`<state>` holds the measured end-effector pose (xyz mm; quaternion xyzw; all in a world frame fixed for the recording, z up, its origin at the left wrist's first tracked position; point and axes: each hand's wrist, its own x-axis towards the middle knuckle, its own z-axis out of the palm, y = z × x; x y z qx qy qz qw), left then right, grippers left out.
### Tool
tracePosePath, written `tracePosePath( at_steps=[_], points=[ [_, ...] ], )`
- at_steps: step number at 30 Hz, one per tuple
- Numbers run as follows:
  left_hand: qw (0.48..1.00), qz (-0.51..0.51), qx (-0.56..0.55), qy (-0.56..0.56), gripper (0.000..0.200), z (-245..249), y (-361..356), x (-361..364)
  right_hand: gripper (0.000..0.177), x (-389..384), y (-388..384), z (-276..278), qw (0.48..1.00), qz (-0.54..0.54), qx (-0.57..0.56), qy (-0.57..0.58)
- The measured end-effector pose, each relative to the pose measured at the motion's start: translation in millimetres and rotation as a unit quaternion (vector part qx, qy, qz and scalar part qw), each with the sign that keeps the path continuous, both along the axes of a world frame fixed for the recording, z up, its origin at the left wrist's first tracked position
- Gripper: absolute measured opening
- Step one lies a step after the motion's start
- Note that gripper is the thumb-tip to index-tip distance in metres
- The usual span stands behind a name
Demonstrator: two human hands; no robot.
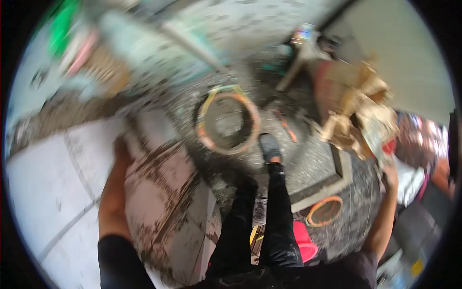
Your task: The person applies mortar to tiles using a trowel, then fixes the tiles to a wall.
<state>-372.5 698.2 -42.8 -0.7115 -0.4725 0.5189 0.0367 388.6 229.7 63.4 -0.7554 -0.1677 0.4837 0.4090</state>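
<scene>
My left hand (124,148), blurred, is down at the dirt-smeared edge of the white-tiled surface (53,159); its fingers are smeared by motion. On the right, my right hand (391,176) is closed on the lower end of a crumpled brown paper bag (358,118), torn and partly opened out. A round basin with an orange and yellow rim (207,138) stands on the floor ahead of my foot, with greyish material inside. Beside it lies a thin orange object (288,126), too blurred to name.
A raised sill (344,168) borders a wet, grey floor patch. Near my legs are an orange-rimmed round container (312,220) and a pink bucket (303,241). A stool-like stand (291,72) is by the wall. At the far right, another person's arm (440,176) shows.
</scene>
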Motion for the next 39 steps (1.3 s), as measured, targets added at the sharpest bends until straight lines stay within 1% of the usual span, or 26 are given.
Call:
tracePosePath(
  at_steps=[1,2,3,4,6,8,9,10,11,12,13,14,15,16,18,20,22,24,25,26,28,29,32,33,36,39],
  points=[
    [0.997,-0.025,0.021,0.063,0.094,1.7,-0.8,11.5,0.049,-15.1,3.4,10.6,1.000,0.026,0.007,-0.008],
    [0.999,-0.027,0.020,0.030,0.091,9.5,-5.7,15.4,0.044,-34.5,15.0,24.8,0.998,0.041,-0.044,0.025],
    [0.998,-0.046,0.036,0.029,0.090,10.6,-6.5,16.8,0.040,-54.1,15.0,17.6,0.997,0.068,-0.030,0.030],
    [0.998,-0.039,0.018,0.034,0.088,24.5,-9.0,31.8,0.036,-75.2,31.8,14.1,0.995,0.089,-0.017,0.031],
    [0.997,-0.070,0.014,0.040,0.088,22.2,-7.7,29.4,0.031,-126.5,74.4,12.2,0.977,0.124,-0.102,0.143],
    [0.995,-0.076,0.002,0.063,0.087,24.4,-7.1,33.7,0.031,-187.3,109.2,-26.3,0.970,0.154,-0.082,0.168],
    [0.994,-0.081,-0.003,0.073,0.087,24.8,-5.8,33.1,0.032,-215.4,138.2,-39.1,0.950,0.195,-0.122,0.212],
    [0.993,-0.092,0.003,0.072,0.086,21.3,-4.7,28.1,0.033,-247.5,159.0,-65.8,0.944,0.209,-0.094,0.240],
    [0.992,-0.102,0.010,0.071,0.085,17.3,-3.9,22.2,0.034,-277.2,186.7,-90.0,0.924,0.246,-0.070,0.285],
    [0.991,-0.115,0.016,0.072,0.084,14.9,-5.4,17.2,0.033,-311.2,211.5,-115.2,0.924,0.234,-0.056,0.298],
    [0.991,-0.111,0.010,0.070,0.082,16.0,-3.4,18.6,0.038,-340.8,241.8,-134.0,0.909,0.236,-0.067,0.338],
    [0.992,-0.105,0.003,0.069,0.080,19.7,-3.6,22.1,0.044,-371.2,272.4,-161.8,0.891,0.286,-0.033,0.351],
    [0.992,-0.102,-0.008,0.068,0.078,21.5,-5.1,24.2,0.051,-400.2,296.6,-191.2,0.905,0.272,-0.056,0.322],
    [0.993,-0.098,-0.008,0.069,0.075,21.8,-3.6,26.4,0.055,-424.3,329.3,-202.7,0.895,0.305,-0.035,0.324],
    [0.994,-0.085,-0.006,0.068,0.069,18.3,-3.2,27.3,0.057,-470.6,386.1,-214.8,0.902,0.325,0.002,0.284],
    [0.992,-0.092,-0.005,0.085,0.065,7.8,3.4,24.7,0.045,-503.1,436.3,-234.1,0.898,0.358,0.002,0.254],
    [0.990,-0.096,-0.026,0.102,0.060,-0.3,3.0,18.8,0.028,-522.9,482.2,-209.1,0.852,0.505,-0.083,0.107],
    [0.987,-0.098,-0.057,0.113,0.057,-3.1,9.0,20.7,0.022,-549.3,513.5,-236.7,0.856,0.503,-0.025,0.118],
    [0.985,-0.101,-0.074,0.119,0.055,-3.1,12.3,22.6,0.020,-560.5,521.2,-240.7,0.857,0.499,0.002,0.124],
    [0.983,-0.103,-0.089,0.123,0.054,-2.3,17.0,25.8,0.018,-565.7,531.1,-243.8,0.860,0.499,-0.007,0.105],
    [0.978,-0.106,-0.123,0.132,0.051,-4.4,18.1,23.5,0.017,-575.6,547.0,-218.3,0.863,0.500,-0.025,0.069],
    [0.990,-0.087,-0.036,0.101,0.049,-7.1,8.3,21.3,0.019,-575.7,553.4,-201.1,0.849,0.524,-0.029,0.065],
    [0.979,-0.081,-0.149,0.109,0.050,13.3,23.1,32.5,0.021,-595.6,581.4,-198.7,0.797,0.603,-0.026,-0.030],
    [0.983,-0.056,-0.147,0.092,0.051,13.0,23.9,32.2,0.018,-602.3,580.5,-180.5,0.811,0.582,-0.059,0.005],
    [0.985,-0.073,-0.129,0.091,0.050,1.2,23.5,24.2,0.013,-629.6,578.8,-138.5,0.814,0.576,-0.065,0.047],
    [0.983,-0.082,-0.139,0.091,0.048,13.9,21.5,27.8,0.011,-659.2,566.3,-111.1,0.828,0.538,-0.097,0.125]
  ],
)
